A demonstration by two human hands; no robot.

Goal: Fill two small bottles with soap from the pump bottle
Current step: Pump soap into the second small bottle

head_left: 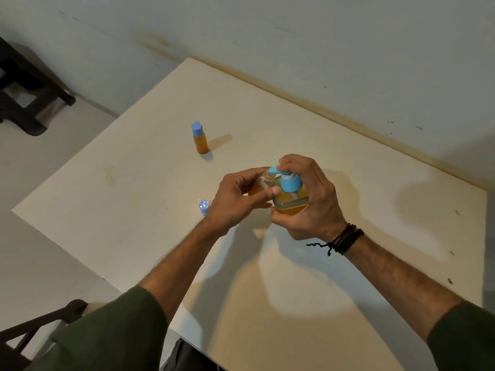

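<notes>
At frame centre, the right hand (pixel 308 194) grips the blue-topped amber plastic pump bottle (pixel 290 195), its spout over the uncapped small clear bottle (pixel 258 187) pinched in the left hand (pixel 238 199).

Cream table (pixel 134 199): capped bottle (pixel 200 138), loose cap (pixel 204 206).

Both forearms reach forward, green sleeves pushed up. Left hand (pixel 235 199) has curled fingers and thumb pinching a small object. Right hand (pixel 308 194) is curled in a wrap-around grip, forefinger on top; dark cords circle its wrist.
</notes>
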